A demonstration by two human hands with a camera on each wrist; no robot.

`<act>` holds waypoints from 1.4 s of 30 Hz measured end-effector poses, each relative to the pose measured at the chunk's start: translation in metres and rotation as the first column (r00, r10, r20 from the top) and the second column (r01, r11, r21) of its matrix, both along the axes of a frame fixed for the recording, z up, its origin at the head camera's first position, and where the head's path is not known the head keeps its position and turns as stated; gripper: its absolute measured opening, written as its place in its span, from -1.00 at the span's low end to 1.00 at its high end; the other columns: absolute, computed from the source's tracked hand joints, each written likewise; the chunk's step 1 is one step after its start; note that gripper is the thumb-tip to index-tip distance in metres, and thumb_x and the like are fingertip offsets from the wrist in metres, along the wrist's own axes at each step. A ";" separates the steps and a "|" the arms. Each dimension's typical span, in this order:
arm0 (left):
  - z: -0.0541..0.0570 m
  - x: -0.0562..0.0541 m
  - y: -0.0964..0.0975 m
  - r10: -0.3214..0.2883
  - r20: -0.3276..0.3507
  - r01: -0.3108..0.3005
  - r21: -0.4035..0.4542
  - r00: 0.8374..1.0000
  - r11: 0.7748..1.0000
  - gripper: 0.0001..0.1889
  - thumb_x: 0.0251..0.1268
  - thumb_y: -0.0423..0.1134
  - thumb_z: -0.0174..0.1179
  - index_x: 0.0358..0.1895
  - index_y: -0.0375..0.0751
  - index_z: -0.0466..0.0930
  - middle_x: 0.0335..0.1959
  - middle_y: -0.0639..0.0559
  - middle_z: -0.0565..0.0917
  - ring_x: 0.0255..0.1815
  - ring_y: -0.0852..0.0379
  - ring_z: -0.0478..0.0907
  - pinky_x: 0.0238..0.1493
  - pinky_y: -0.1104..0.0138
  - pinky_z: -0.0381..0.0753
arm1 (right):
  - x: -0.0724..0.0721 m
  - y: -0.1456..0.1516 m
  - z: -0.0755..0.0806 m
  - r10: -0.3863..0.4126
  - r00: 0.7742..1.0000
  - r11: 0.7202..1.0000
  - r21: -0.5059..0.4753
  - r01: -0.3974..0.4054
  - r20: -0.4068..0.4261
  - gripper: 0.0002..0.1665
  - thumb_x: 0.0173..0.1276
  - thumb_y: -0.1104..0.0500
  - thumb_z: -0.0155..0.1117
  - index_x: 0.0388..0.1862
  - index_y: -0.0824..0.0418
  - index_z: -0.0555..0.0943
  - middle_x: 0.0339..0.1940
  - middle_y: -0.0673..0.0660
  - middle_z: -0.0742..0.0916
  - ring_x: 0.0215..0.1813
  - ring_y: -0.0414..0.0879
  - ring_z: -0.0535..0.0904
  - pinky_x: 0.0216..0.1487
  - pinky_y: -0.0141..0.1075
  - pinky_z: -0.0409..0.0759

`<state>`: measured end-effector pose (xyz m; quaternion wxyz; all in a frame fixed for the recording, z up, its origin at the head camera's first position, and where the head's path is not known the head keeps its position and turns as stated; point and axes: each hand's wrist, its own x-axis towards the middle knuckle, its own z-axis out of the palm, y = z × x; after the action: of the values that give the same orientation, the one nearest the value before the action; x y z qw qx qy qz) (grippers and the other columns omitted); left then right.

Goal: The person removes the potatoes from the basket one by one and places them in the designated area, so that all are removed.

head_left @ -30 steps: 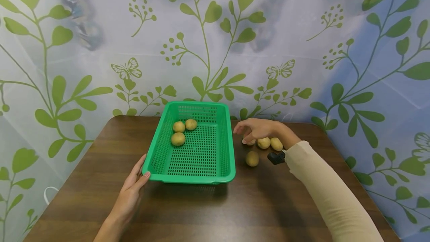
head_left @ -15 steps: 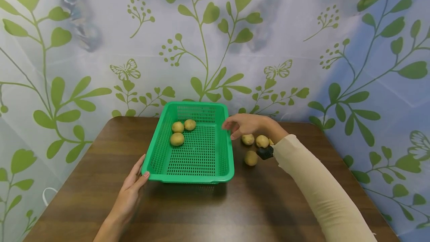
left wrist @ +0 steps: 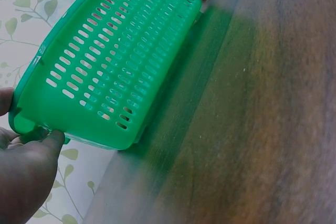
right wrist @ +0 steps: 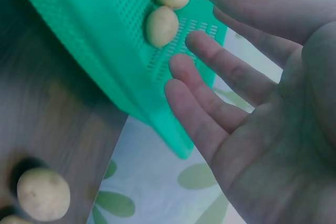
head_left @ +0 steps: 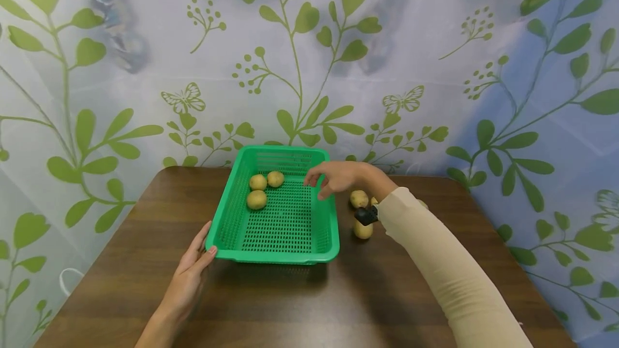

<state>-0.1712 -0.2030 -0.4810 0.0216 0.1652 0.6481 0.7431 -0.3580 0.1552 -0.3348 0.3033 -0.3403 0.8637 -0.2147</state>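
Observation:
A green plastic basket (head_left: pixel 278 256) with slotted walls stands on the table, holding three potatoes (head_left: pixel 257 200) toward its back left. My left hand (head_left: pixel 186 278) grips the basket's near left corner, thumb on the rim; the left wrist view shows that thumb (left wrist: pixel 52 142) against the green edge. Over the basket's right side hovers my right hand (head_left: pixel 338 177), palm down with fingers loosely bent. In the right wrist view its fingers (right wrist: pixel 231 66) are spread and nothing lies in the palm.
On the brown table (head_left: pixel 290 310), right of the basket, lie several more potatoes (head_left: pixel 359 198), partly hidden by the right wrist and sleeve. A nearer potato (head_left: pixel 362 230) sits just below the black wrist device (head_left: pixel 366 215). A leaf-patterned curtain (head_left: pixel 309 69) hangs behind the table.
My right hand has moved left, from above the loose potatoes to over the basket's right rim and inside edge. The left hand, the basket and its three potatoes look the same.

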 end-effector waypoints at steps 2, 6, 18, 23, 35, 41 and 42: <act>0.000 -0.001 0.001 -0.002 0.000 0.002 -0.001 1.000 1.000 -0.32 0.77 -0.26 -0.19 0.68 -0.31 -0.34 0.65 -0.36 -0.19 0.61 0.11 0.04 0.39 0.50 0.23 | -0.002 -0.004 0.001 0.020 1.000 1.000 0.009 -0.020 -0.009 -0.48 0.52 0.21 0.33 0.41 0.07 0.51 0.33 0.15 0.53 0.36 0.12 0.50 0.21 -0.14 0.57; 0.001 -0.002 0.003 -0.013 -0.003 0.013 -0.011 1.000 1.000 -0.32 0.77 -0.24 -0.20 0.67 -0.33 -0.37 0.66 -0.36 -0.22 0.64 -0.18 -0.16 0.39 0.52 0.22 | -0.004 -0.014 0.001 0.072 0.997 0.997 0.017 -0.072 -0.030 -0.48 0.51 0.20 0.33 0.41 0.09 0.51 0.30 0.11 0.55 0.37 0.16 0.48 0.22 -0.13 0.55; 0.001 0.002 -0.002 -0.007 -0.021 0.007 0.018 1.000 1.000 -0.33 0.77 -0.27 -0.23 0.67 -0.32 -0.37 0.66 -0.37 -0.25 0.59 0.27 0.07 0.39 0.51 0.23 | -0.012 -0.063 -0.006 0.081 0.997 0.997 0.012 -0.081 -0.003 -0.46 0.50 0.22 0.36 0.42 0.09 0.52 0.39 0.24 0.51 0.34 0.16 0.52 0.16 -0.21 0.58; 0.001 0.002 -0.003 -0.014 -0.023 0.014 0.017 1.000 1.000 -0.33 0.78 -0.28 -0.24 0.67 -0.35 -0.39 0.65 -0.39 -0.26 0.57 0.31 0.09 0.39 0.51 0.24 | -0.015 -0.074 -0.014 0.083 0.997 0.997 0.002 -0.083 -0.005 -0.47 0.50 0.20 0.37 0.41 0.08 0.53 0.38 0.23 0.53 0.34 0.14 0.51 0.18 -0.20 0.56; 0.001 0.004 -0.003 -0.005 -0.008 0.005 0.012 1.000 1.000 -0.33 0.77 -0.27 -0.22 0.67 -0.32 -0.37 0.66 -0.37 -0.24 0.55 0.35 0.13 0.38 0.52 0.26 | -0.021 -0.098 -0.041 0.074 0.997 0.995 -0.072 -0.075 -0.020 -0.41 0.51 0.21 0.35 0.47 0.21 0.46 0.42 0.29 0.50 0.45 0.15 0.36 0.28 -0.12 0.48; 0.001 0.001 -0.001 -0.005 -0.004 0.005 -0.006 1.000 1.000 -0.33 0.77 -0.26 -0.21 0.68 -0.30 -0.34 0.65 -0.37 -0.20 0.55 0.32 0.13 0.37 0.51 0.26 | -0.026 -0.104 -0.058 0.041 0.998 0.997 -0.069 -0.045 -0.055 -0.36 0.52 0.20 0.33 0.52 0.20 0.42 0.42 0.20 0.49 0.48 0.13 0.35 0.34 -0.10 0.43; 0.001 0.001 -0.001 -0.003 -0.003 0.003 -0.007 1.000 1.000 -0.33 0.77 -0.26 -0.21 0.68 -0.30 -0.34 0.65 -0.37 -0.20 0.55 0.32 0.13 0.37 0.52 0.26 | -0.026 -0.106 -0.060 0.043 0.997 0.997 -0.062 -0.047 -0.061 -0.36 0.52 0.19 0.33 0.53 0.19 0.42 0.42 0.19 0.48 0.47 0.12 0.34 0.35 -0.10 0.42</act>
<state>-0.1698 -0.2038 -0.4801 0.0224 0.1670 0.6505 0.7405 -0.3844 0.0496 -0.3948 0.2712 -0.3754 0.8572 -0.2250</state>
